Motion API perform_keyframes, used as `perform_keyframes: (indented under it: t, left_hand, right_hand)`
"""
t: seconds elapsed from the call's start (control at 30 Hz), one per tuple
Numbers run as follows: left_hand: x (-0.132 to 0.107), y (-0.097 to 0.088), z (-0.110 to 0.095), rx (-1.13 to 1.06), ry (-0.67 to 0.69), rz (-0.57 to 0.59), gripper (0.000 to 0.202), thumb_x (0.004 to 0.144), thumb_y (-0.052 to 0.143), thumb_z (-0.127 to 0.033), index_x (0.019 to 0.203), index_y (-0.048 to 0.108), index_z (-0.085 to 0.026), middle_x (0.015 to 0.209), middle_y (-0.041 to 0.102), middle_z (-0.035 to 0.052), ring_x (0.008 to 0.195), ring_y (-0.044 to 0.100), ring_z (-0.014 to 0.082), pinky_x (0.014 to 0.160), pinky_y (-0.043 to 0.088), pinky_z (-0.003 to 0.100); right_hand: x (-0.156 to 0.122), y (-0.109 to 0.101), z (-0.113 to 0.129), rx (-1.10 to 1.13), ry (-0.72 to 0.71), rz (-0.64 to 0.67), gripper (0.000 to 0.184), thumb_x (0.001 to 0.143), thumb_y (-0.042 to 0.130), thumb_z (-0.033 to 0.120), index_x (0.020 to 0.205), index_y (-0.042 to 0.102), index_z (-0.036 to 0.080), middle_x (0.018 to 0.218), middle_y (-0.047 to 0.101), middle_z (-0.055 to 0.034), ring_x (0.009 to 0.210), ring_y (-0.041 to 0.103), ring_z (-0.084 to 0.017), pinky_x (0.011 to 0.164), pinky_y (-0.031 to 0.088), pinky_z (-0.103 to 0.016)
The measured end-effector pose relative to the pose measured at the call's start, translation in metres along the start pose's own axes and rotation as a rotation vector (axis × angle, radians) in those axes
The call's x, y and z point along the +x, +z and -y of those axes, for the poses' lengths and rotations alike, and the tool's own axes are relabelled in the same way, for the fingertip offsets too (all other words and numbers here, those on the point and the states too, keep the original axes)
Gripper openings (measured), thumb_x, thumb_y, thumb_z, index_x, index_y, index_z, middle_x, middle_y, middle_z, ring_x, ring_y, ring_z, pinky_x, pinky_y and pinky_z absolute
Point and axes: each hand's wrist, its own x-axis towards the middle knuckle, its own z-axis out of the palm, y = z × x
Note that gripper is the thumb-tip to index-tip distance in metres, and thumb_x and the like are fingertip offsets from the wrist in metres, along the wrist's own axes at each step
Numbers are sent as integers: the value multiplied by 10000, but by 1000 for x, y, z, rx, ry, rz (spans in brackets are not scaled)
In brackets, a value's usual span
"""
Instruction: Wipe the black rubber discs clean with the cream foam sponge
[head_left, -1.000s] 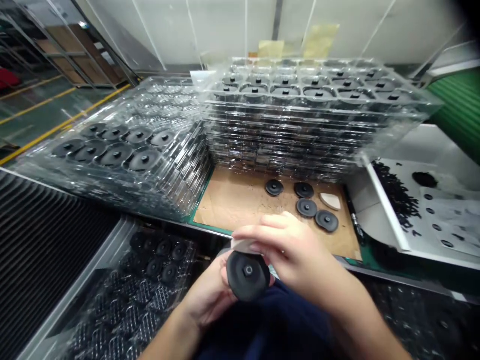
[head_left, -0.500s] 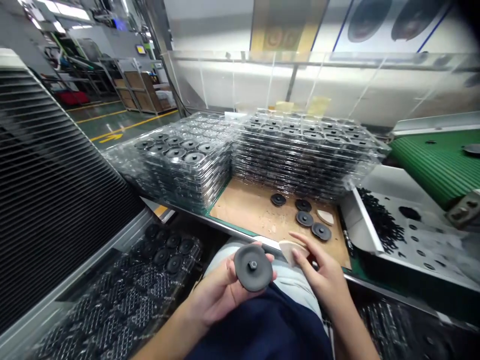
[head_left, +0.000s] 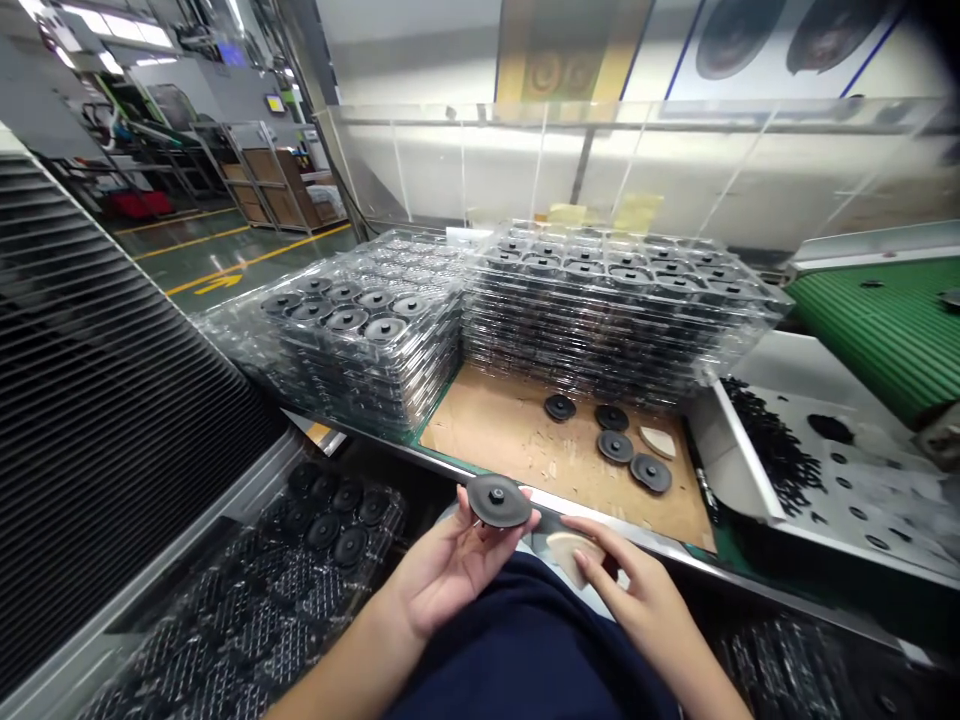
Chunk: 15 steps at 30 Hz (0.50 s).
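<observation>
My left hand (head_left: 450, 575) grips a round black rubber-like disc (head_left: 498, 503) by its rim, the side with a raised centre stud facing up and tilted. To its right, my right hand (head_left: 634, 575) pinches a cream wedge-shaped pad (head_left: 574, 553) between thumb and fingers. The pad and the disc are apart, both above my lap at the table's front edge. On the brown board beyond lie several similar black discs (head_left: 616, 447) and a second cream pad (head_left: 658, 442).
Stacked clear trays of black discs stand at the back left (head_left: 360, 350) and back middle (head_left: 600, 320). At right are a white-walled bin of small black parts (head_left: 772, 450) and a green conveyor belt (head_left: 885, 310). Another disc-filled tray (head_left: 337, 520) sits low at left.
The disc in my left hand has tilted from facing me to lying flatter, and has risen slightly. My right hand has moved a little down and left with the pad.
</observation>
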Motion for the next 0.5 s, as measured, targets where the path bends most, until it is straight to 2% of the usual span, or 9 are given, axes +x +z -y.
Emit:
perform_keyframes:
  t: [0.13, 0.23, 0.33, 0.4, 0.43, 0.5]
  left_hand:
    - [6, -3, -7, 19, -13, 21, 423, 657, 767, -321, 1020, 694, -118, 1074, 730, 84, 1013, 670, 249, 883, 518, 246]
    - [8, -3, -10, 104, 29, 73, 456, 667, 761, -328, 1086, 672, -170, 1139, 704, 74, 1045, 655, 263, 900, 512, 279]
    - [11, 1, -11, 216, 107, 101, 488, 677, 761, -310, 1133, 642, -184, 1155, 690, 90, 1049, 649, 276, 901, 505, 314]
    - [14, 6, -11, 299, 157, 99, 536, 658, 779, -305, 1154, 623, -176, 1145, 687, 106, 1031, 652, 265, 894, 497, 318]
    - [17, 8, -10, 343, 175, 83, 554, 647, 788, -299, 1160, 618, -177, 1141, 685, 106, 1030, 648, 256, 893, 492, 317]
    - [24, 13, -11, 411, 190, 34, 539, 657, 782, -282, 1163, 616, -199, 1129, 685, 89, 1033, 634, 240, 897, 482, 320]
  right_hand:
    - [6, 7, -8, 14, 38, -56, 327, 879, 511, 391, 1091, 662, 194, 991, 725, -68, 669, 659, -167, 587, 551, -264]
    - [16, 7, -15, 10, 66, -95, 311, 862, 527, 403, 1043, 682, 205, 891, 734, -48, 608, 637, -157, 557, 534, -254]
    - [30, -3, -2, 3, 82, -180, 268, 877, 517, 372, 1026, 671, 210, 876, 723, -40, 609, 618, -149, 559, 511, -246]
    - [43, -9, 22, -4, -85, -271, 225, 897, 510, 288, 1068, 642, 227, 963, 707, -40, 715, 621, -152, 627, 495, -249]
    - [52, -12, 37, -9, -247, -319, 228, 904, 501, 233, 1095, 626, 236, 993, 698, -38, 784, 616, -157, 669, 480, -255]
    - [72, -13, 65, -52, -635, -241, 274, 938, 416, 163, 1081, 638, 237, 843, 696, -16, 697, 571, -138, 654, 427, -272]
